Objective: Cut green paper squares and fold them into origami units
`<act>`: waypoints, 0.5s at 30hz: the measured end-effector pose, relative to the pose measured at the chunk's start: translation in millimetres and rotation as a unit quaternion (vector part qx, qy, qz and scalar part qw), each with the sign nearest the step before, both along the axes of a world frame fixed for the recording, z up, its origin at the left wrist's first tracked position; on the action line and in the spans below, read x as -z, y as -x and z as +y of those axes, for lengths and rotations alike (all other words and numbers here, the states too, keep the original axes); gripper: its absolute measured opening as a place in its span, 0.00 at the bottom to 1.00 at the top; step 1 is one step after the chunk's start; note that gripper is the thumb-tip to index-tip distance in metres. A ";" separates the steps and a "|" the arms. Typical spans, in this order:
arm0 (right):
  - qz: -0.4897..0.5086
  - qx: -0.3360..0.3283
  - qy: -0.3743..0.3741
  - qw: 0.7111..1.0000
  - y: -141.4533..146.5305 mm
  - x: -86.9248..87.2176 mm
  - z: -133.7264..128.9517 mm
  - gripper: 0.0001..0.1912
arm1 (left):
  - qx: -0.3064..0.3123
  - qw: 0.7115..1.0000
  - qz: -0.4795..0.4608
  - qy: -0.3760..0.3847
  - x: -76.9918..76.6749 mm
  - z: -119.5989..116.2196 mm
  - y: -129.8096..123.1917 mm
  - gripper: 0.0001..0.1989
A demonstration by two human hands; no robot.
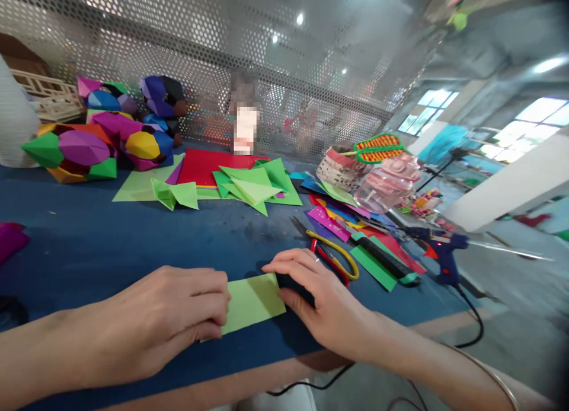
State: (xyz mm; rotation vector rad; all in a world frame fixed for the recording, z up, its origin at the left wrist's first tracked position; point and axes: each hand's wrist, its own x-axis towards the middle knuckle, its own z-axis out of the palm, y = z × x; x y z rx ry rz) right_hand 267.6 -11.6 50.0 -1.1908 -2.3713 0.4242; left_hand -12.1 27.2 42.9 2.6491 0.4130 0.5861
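Strip (255, 303) of light green paper is laid on the table (111, 239) between both hands. Its left end is covered by the left hand (178, 316), whose fingers are curled down and closed on it. Its right end is met by the right hand (311, 292), held half open, with thumb and fingertips parted at the paper's edges. Because the left end is hidden, it cannot fairly be told whether any crease is made there; the part left uncovered is seen flat, so the strip is judged unfinished.

Beyond the strip to the right, scissors (329, 241) are laid within easy reach of the right hand, and farther right of the strip a glue gun (440, 245) is rested. Well beyond the strip, green folded pieces (253, 185) are heaped; these can be judged done as folds, though loose and unjoined. Behind them a red sheet (204, 165) is left flat. Beyond the strip to the far left, many-coloured forms (84, 149) are grouped, apparently fully assembled.
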 end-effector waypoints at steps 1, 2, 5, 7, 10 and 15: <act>-0.008 0.030 -0.030 0.999 -6.8 -1.7 1.6 0.14 | 0.007 1.000 0.020 0.017 0.8 0.5 -1.5 0.11; -0.019 0.070 -0.064 0.995 -15.2 -3.7 3.9 0.13 | 0.012 0.999 0.038 0.033 1.1 0.9 -2.5 0.11; -0.100 0.199 -0.121 0.967 -44.7 -8.7 12.5 0.13 | 0.020 0.997 0.045 0.055 0.0 1.7 -3.6 0.10; -0.162 0.249 -0.084 0.951 -61.0 -8.6 16.9 0.14 | 0.026 0.997 0.040 0.058 -0.7 2.4 -3.5 0.10; -0.187 0.250 -0.007 0.950 -72.4 -4.3 19.6 0.19 | 0.018 0.997 0.060 0.041 0.6 5.0 -2.2 0.21; -0.160 0.250 0.024 0.955 -68.1 -4.6 23.1 0.30 | -0.030 0.994 0.094 0.045 5.2 10.4 1.8 0.39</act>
